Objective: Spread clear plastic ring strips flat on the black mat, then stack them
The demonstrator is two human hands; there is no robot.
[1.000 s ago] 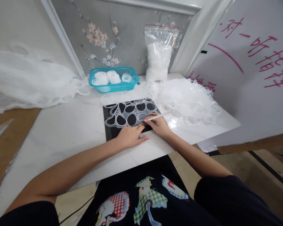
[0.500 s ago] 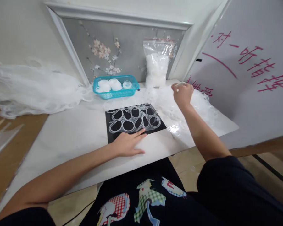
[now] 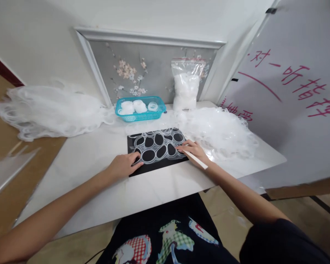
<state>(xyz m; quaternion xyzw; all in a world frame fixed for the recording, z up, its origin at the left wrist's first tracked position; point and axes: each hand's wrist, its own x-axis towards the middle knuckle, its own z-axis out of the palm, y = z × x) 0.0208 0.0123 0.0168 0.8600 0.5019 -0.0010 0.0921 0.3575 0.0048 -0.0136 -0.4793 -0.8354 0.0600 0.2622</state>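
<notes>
2 ends of sheet, 1 hand each: L hand touching L end, thumb spread from fingers; R hand has stick held in it, fingertips at R end, can't tell if pinching sheet too. Sheet's flat on blk board, full of holes. Prob. v. light, floppy, bit slippery; thin webs may tear, so grab outer edge or thick joints btwn holes. Beyond: pile on R, tray w/ rings, then bag; no brand legible. Whiteboard: red Chinese handwriting, 对一听指 readable, next char cut off.
</notes>
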